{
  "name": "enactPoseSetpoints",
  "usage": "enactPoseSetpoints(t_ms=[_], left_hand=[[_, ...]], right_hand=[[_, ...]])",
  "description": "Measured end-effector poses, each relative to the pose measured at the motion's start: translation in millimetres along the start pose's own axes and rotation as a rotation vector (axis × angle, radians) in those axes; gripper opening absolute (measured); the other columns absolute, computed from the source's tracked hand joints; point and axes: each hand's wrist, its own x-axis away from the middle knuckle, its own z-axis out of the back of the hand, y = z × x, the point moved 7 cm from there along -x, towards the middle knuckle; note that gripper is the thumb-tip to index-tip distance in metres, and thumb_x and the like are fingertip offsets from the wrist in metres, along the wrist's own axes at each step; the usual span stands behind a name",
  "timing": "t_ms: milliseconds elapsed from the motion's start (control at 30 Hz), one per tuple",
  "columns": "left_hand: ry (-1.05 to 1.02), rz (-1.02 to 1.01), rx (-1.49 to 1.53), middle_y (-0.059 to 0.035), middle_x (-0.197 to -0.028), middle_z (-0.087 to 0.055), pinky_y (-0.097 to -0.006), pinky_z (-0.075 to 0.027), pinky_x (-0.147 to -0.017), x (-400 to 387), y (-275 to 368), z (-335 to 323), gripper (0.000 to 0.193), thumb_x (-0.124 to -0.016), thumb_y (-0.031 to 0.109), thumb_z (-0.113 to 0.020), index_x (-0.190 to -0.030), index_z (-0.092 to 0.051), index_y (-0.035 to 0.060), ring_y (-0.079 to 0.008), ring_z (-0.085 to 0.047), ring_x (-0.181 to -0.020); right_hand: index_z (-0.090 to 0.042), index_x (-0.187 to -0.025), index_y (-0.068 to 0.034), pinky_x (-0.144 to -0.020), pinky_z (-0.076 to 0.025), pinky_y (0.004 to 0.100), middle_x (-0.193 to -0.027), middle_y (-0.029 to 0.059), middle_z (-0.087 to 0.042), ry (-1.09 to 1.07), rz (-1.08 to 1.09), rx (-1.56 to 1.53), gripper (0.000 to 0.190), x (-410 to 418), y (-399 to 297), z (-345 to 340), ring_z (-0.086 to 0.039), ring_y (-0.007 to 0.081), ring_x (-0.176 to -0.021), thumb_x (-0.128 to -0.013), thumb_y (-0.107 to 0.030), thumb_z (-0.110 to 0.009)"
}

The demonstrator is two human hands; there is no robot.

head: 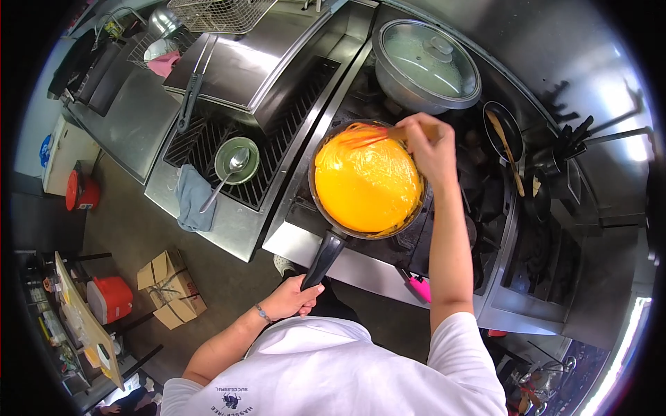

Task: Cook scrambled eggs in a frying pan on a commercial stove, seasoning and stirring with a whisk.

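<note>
My left hand (pixel 294 298) is wrapped around the black handle (pixel 325 257) of a frying pan (pixel 316 195) on the stove. A thick, glossy yellow mixture (pixel 359 195) fills the pan almost to its rim. In my right hand (pixel 429 148) is a whisk (pixel 364 136) with a wooden handle and red wires. Those wires dip into the mixture at the pan's far side; their tips are partly hidden in it. Just beyond the pan stands a large metal pot (pixel 403 99), covered by a fogged glass lid (pixel 421 57).
Left of the stove, a green bowl (pixel 221 161) with a metal spoon (pixel 238 160) sits on a grill (pixel 291 125) beside a grey-blue cloth (pixel 195 200). A wire fry basket (pixel 218 15) is behind. At right is a small pan (pixel 491 122) with a wooden spatula (pixel 507 148). A pink utensil (pixel 419 287) lies along the stove front.
</note>
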Motion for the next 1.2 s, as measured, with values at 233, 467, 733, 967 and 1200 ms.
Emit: enactPoseSetpoints(t_ms=[233, 467, 733, 967, 1200], left_hand=[[0.009, -0.005, 0.015, 0.0018, -0.061, -0.044, -0.0225, -0.038, -0.044, -0.4, -0.5, 3.0, 0.02, -0.097, 0.02, -0.055, -0.087, -0.042, 0.0077, -0.0056, -0.042, -0.048], [0.014, 0.02, 0.015, 0.0018, -0.062, -0.044, -0.0221, -0.038, -0.044, -0.8, -2.9, 5.2, 0.02, -0.097, 0.02, -0.055, -0.087, -0.042, 0.0077, -0.0056, -0.043, -0.048], [0.016, 0.005, 0.022, 0.0021, -0.062, -0.044, -0.0216, -0.038, -0.044, 2.0, 0.0, 6.0, 0.02, -0.097, 0.021, -0.055, -0.087, -0.042, 0.0081, -0.0055, -0.042, -0.048], [-0.061, 0.028, 0.086, 0.0041, -0.064, -0.041, -0.0208, -0.036, -0.046, -3.4, -4.7, 0.2, 0.015, -0.098, 0.022, -0.054, -0.094, -0.045, 0.0101, -0.004, -0.038, -0.051], [-0.044, -0.017, 0.025, 0.0047, -0.064, -0.041, -0.022, -0.035, -0.045, -2.1, -4.9, -1.0, 0.017, -0.099, 0.021, -0.052, -0.089, -0.044, 0.0096, -0.0039, -0.039, -0.05]], right_hand=[[-0.064, -0.076, 0.004, -0.052, -0.041, 0.0214, -0.066, 0.0042, -0.065, 0.015, -0.021, 0.415, 0.02, 28.9, -20.8, 75.1, -0.053, 0.0057, -0.055, -0.087, -0.011, -0.056], [-0.068, -0.081, 0.001, -0.045, -0.036, 0.0181, -0.064, 0.0031, -0.064, 0.013, -0.45, 0.034, 0.021, 136.3, -9.8, 55.8, -0.054, 0.0045, -0.051, -0.092, -0.014, -0.057], [-0.07, -0.084, 0.0, -0.047, -0.038, 0.0179, -0.064, 0.0019, -0.062, 0.024, -0.298, 0.073, 0.02, 133.7, -3.8, 80.4, -0.055, 0.0049, -0.054, -0.092, -0.009, -0.054], [-0.069, -0.09, -0.002, -0.046, -0.036, 0.0177, -0.064, 0.0009, -0.062, 0.051, -0.243, -0.039, 0.017, 107.5, 26.5, 36.6, -0.05, 0.0044, -0.049, -0.092, -0.014, -0.057], [-0.069, -0.088, -0.002, -0.041, -0.026, 0.0172, -0.063, 0.0003, -0.06, 0.227, -0.239, 0.109, 0.022, 86.6, 12.1, 81.6, -0.046, 0.0021, -0.046, -0.094, -0.015, -0.053]])
